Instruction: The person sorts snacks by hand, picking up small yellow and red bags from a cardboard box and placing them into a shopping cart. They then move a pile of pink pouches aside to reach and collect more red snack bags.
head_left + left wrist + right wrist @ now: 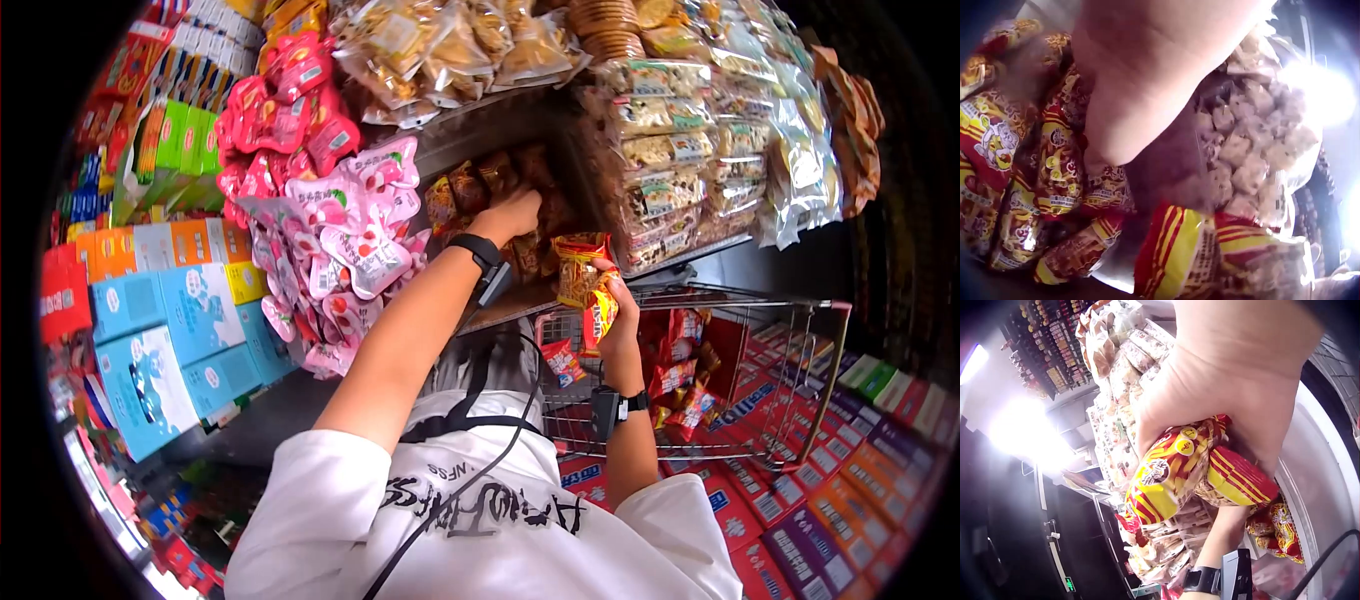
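Observation:
My left hand (pixel 515 215) reaches down into a dark bin (pixel 480 130) among small red-and-yellow snack bags (pixel 465 188). Its thumb (pixel 1113 147) lies against one bag (pixel 1107 187) in the left wrist view; the other fingers are hidden, and I cannot tell whether they grip anything. Just outside the bin's near right corner, my right hand (pixel 625 310) holds at least two similar snack bags (pixel 580 275). In the right wrist view, those bags (pixel 1163 478) bunch beneath the palm, with their printed ends sticking out.
A wire shopping cart (pixel 832 355) stands on the right with several snack bags (pixel 685 375) inside. Pink candy pouches (pixel 350 220) heap left of the bin, clear-wrapped nougat packs (pixel 660 150) stack right, and bagged biscuits (pixel 450 50) lie behind. Boxes (pixel 780 490) surround the cart's base.

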`<state>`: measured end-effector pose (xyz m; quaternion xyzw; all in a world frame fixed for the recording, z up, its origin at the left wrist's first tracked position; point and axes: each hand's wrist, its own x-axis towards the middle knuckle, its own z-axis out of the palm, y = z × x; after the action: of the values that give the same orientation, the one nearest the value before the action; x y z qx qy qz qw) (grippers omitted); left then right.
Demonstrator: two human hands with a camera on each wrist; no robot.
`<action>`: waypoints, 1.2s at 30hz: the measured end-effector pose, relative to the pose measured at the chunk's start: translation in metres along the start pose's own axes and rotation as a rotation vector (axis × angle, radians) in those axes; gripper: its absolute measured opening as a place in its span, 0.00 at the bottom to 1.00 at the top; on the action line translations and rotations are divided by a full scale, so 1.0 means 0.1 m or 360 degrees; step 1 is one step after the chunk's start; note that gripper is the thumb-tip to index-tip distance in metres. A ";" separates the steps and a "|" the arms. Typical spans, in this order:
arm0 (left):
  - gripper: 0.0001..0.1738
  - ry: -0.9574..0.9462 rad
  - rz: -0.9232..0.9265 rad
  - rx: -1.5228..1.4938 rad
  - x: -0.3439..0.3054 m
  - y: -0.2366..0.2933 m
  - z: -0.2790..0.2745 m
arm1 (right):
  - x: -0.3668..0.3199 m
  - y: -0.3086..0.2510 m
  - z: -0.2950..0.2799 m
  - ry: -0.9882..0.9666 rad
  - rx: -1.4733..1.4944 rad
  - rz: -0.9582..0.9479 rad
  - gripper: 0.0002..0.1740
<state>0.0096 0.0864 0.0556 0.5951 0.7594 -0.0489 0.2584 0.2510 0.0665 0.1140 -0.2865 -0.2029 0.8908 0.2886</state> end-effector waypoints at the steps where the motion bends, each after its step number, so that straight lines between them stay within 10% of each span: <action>1: 0.21 0.0089 -0.0010 -0.0141 0.00 -0.03 0.11 | 0.01 0.00 -0.02 -0.0005 -0.0028 0.0015 0.27; 6: 0.26 0.0533 -0.0055 -0.0423 -0.42 0.07 0.08 | 0.04 -0.01 -0.11 0.0057 -0.0026 0.0062 0.28; 8: 0.31 0.0282 0.0001 -0.0241 -0.65 0.13 0.07 | 0.04 0.00 -0.26 0.0044 0.0198 0.0137 0.28; 13: 0.19 -0.0068 -0.0040 -0.0098 -0.71 0.01 0.74 | -0.04 -0.12 -0.18 0.0001 0.0450 0.0015 0.26; 16: 0.14 0.0222 0.0133 -0.0020 -0.82 -0.02 0.79 | -0.09 -0.24 -0.09 -0.0071 0.0419 0.0070 0.25; 19: 0.17 -0.0305 -0.0178 -0.0390 -0.74 0.01 0.41 | -0.05 -0.32 0.05 -0.0135 0.0382 0.0232 0.24; 22: 0.23 0.0493 -0.0122 -0.1460 -0.65 -0.10 0.68 | 0.13 -0.36 0.17 -0.0145 0.0078 0.0512 0.24; 27: 0.33 -0.0248 -0.0244 -0.2674 -1.02 -0.01 0.02 | 0.39 -0.28 0.35 -0.0195 0.0177 0.0714 0.26; 36: 0.22 0.0379 -0.0234 -0.1996 -0.96 -0.08 0.17 | 0.62 -0.39 0.21 -0.0180 -0.0068 0.0553 0.33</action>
<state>0.0231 -0.0068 0.0819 0.2787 0.7060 0.4535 0.4671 0.2120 0.1302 0.1258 -0.2727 -0.1850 0.9374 0.1123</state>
